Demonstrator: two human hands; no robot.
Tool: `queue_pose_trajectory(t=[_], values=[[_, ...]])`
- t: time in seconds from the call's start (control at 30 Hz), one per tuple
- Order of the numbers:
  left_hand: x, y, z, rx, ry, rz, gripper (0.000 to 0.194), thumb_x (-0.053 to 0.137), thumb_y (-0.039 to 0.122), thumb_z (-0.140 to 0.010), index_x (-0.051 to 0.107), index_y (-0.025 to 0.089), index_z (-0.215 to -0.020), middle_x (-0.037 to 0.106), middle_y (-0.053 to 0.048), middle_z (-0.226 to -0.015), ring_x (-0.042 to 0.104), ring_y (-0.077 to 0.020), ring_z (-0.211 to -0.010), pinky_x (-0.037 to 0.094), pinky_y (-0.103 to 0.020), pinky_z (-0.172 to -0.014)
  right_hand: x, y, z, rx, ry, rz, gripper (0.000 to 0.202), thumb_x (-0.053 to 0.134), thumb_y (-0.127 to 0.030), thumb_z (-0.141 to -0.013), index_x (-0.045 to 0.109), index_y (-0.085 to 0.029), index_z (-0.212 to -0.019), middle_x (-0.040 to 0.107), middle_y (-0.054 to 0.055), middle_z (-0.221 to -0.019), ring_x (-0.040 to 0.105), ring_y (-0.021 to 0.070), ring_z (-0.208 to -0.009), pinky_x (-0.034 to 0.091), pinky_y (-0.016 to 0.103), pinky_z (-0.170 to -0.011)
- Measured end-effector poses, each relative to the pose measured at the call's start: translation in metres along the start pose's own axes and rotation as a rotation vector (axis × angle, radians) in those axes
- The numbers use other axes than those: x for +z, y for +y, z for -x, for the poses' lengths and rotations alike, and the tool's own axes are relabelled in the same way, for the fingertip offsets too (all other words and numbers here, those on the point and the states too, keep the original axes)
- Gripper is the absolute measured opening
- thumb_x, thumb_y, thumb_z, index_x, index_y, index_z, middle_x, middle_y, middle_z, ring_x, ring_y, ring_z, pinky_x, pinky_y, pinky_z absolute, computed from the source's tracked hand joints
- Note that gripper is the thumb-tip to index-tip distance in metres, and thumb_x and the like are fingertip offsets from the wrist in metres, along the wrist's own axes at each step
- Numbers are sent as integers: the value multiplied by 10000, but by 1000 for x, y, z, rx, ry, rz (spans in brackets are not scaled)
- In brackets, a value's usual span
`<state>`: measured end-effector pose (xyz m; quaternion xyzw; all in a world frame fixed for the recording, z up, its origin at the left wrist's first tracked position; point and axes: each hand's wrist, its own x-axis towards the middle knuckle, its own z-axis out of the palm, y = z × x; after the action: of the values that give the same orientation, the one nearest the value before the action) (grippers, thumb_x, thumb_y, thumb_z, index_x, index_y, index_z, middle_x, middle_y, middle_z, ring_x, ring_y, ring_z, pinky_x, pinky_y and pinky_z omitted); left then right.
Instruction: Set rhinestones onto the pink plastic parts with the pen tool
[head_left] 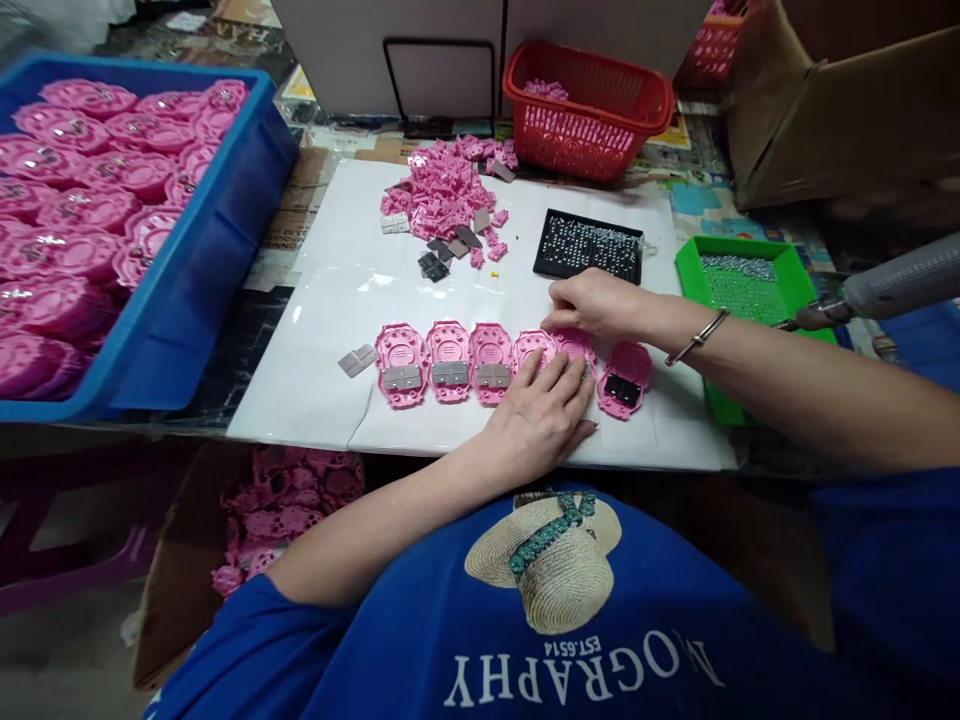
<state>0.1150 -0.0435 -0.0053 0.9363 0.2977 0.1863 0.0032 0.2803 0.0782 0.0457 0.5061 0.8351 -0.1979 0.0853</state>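
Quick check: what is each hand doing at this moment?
Left hand: open, flat on the row of pink shells.
Right hand: fingertips on one shell; grip cannot be told.

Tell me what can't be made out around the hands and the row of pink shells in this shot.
- Head view: the left hand covers the lower half of the fifth pink shell, so its insert is hidden.
- The right hand hides whatever its fingertips pinch.
- The black tray holds parts too small to identify.
- The blue bin is cut off by the left edge.
- The grey tool runs off the right edge.
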Motion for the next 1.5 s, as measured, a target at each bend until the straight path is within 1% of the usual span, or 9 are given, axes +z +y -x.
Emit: queue_pose_trajectory(t=[0.1, 0.2, 0.27, 0.37, 0.53, 0.8, 1.1, 1.3, 1.5], values=[[0, 0, 0, 5, -3, -4, 451, 470, 379, -1010, 574, 92, -1343, 572, -162, -1425, 519, -320, -1332, 363, -510, -1159, -2, -1, 4, 63, 77, -108, 241, 690, -351, -866, 554, -190, -750, 580, 29, -685, 475, 151, -636, 318, 300, -618], [-1, 0, -1, 10, 5, -4, 444, 478, 380, -1007, 579, 96, -1332, 572, -159, -1425, 517, -315, -1336, 364, -502, -1164, -12, -1, 12, 191, 169, -447, 264, 578, -397, -948, 536, -194, -785, 572, 32, -719, 445, 137, -602, 333, 297, -579], [-2, 0, -1, 18, 14, -7, 439, 488, 377, -1003, 583, 94, -1324, 575, -161, -1420, 516, -314, -1337, 362, -500, -1168, -20, -1, 19, 246, 102, -793, 217, 517, -331, -983, 542, -191, -819, 570, 34, -749, 420, 118, -570, 342, 283, -536], [-3, -3, 3, 19, 42, -20, 427, 506, 365, -996, 581, 110, -1330, 572, -154, -1426, 515, -309, -1337, 370, -502, -1165, -27, -1, 26, 271, -43, -1202, 141, 545, -35, -892, 579, -166, -852, 597, 38, -801, 466, 87, -578, 398, 232, -522], [-9, -11, 21, -79, 105, -56, 413, 533, 352, -983, 598, 115, -1315, 591, -162, -1404, 540, -332, -1304, 391, -534, -1140, -29, -2, 26, 272, -72, -1430, 280, 457, 92, -875, 630, -114, -950, 657, 69, -797, 537, 65, -590, 456, 142, -507], [-16, -25, 37, -141, 83, -54, 369, 507, 346, -999, 633, 114, -1257, 681, -120, -1276, 585, -312, -1237, 414, -519, -1120, -27, -11, 12, 246, -145, -1366, 237, 482, -169, -1016, 650, -124, -855, 549, 7, -614, 286, 24, -414, 203, 114, -321], [-17, -26, 38, -138, 106, -45, 361, 506, 345, -997, 637, 117, -1244, 688, -116, -1258, 588, -309, -1222, 427, -509, -1091, -31, -18, 2, 189, -226, -1339, 190, 578, -1, -884, 737, -99, -850, 609, 34, -709, 312, 25, -466, 207, 147, -362], [-15, -26, 40, -145, 108, -36, 370, 511, 347, -996, 628, 120, -1263, 681, -116, -1271, 576, -312, -1243, 414, -517, -1107, -28, -18, -6, 153, -179, -1118, 151, 731, -198, -850, 681, -138, -720, 695, 80, -799, 282, 43, -479, 209, 206, -401], [-16, -26, 40, -148, 92, -22, 377, 505, 346, -998, 621, 120, -1277, 669, -119, -1295, 565, -313, -1265, 396, -523, -1128, -28, -20, -13, 60, -170, -796, 190, 765, -326, -821, 715, -169, -726, 573, 15, -649, 358, 75, -520, 281, 231, -460]])
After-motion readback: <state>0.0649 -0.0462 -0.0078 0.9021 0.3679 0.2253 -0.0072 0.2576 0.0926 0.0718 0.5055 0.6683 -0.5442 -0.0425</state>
